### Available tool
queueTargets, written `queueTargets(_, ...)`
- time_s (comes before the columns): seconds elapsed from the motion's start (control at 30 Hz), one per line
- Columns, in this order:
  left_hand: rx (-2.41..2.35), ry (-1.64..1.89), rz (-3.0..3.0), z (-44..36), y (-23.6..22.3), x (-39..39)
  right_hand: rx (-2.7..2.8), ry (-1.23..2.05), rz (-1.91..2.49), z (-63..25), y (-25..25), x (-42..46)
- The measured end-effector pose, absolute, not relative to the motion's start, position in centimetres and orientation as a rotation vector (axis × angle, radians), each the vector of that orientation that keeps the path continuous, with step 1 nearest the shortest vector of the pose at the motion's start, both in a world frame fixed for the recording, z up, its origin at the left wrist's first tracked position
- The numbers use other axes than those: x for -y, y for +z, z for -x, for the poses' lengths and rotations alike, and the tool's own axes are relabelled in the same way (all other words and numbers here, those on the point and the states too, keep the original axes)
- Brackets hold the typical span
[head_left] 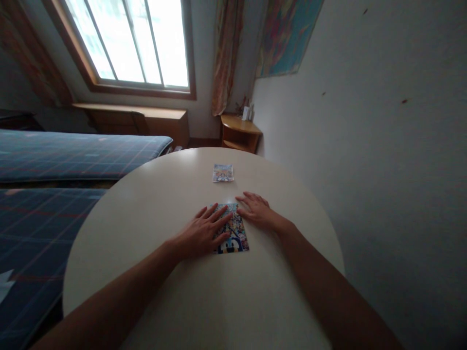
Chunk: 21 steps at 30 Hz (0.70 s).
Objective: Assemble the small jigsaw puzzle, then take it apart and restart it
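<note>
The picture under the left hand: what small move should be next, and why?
Perhaps lift the left hand off the picture, because it covers much of the left side, while the right hand lies only at the upper right corner.

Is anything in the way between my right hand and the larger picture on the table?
Nothing visible: the right hand is at the right edge of the picture. The left hand lies across its left part; the smaller picture lies beyond both hands.
</note>
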State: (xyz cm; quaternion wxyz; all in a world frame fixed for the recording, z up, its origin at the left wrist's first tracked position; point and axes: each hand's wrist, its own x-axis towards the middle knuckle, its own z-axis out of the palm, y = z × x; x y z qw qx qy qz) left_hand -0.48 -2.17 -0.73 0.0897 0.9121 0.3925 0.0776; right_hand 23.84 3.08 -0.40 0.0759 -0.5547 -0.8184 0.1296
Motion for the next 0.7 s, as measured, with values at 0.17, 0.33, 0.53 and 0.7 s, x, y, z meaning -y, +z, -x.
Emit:
queueTargets(0.17, -1.159, 0.215, -2.705, 0.5, -0.5, 1.9, 2.456, 0.415, 1.614, -24.2, -0.6, -3.4)
queueTargets(0.33, -1.215, 0.214, -2.685, -0.1, -0.5, 2.1, 2.472, 0.450, 1.606, -24.4, -0.7, -3.6)
queueTargets(0.53, -1.223, 0.261, -2.666, -0.2, -1.0, 2.4, 2.480, 0.511, 1.655, -24.3, -0.4, -3.7)
queueTargets(0.7, -1.233, 0.280, -2.652, -0.2, -1.3, 2.5, 2.411, 0.400, 1.602, -24.1, -0.9, -2.7)
